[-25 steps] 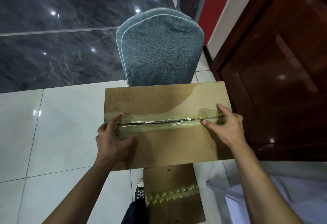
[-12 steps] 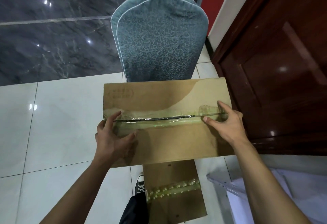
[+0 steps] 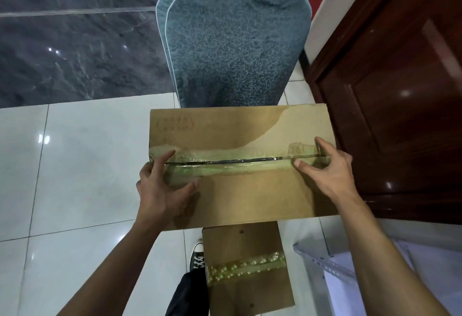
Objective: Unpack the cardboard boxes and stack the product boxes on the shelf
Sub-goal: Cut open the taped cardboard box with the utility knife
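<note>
A brown cardboard box lies flat in front of me, its top flaps closed along a seam covered by wrinkled clear tape. My left hand rests on the box's left end, index finger on the tape and thumb spread on the near flap. At the right end of the seam my right hand rests on the box, thumb on the tape and index finger beside a crumpled bit of tape. A second taped cardboard box stands lower down, just under the near edge of the first.
A blue-grey padded chair back rises right behind the box. A dark wooden door is close on the right. A white metal shelf frame is at the lower right. My shoe stands on white floor tiles.
The view has tilted down and come slightly closer. Both hands stay at the same ends of the taped seam and the box has not visibly moved.
</note>
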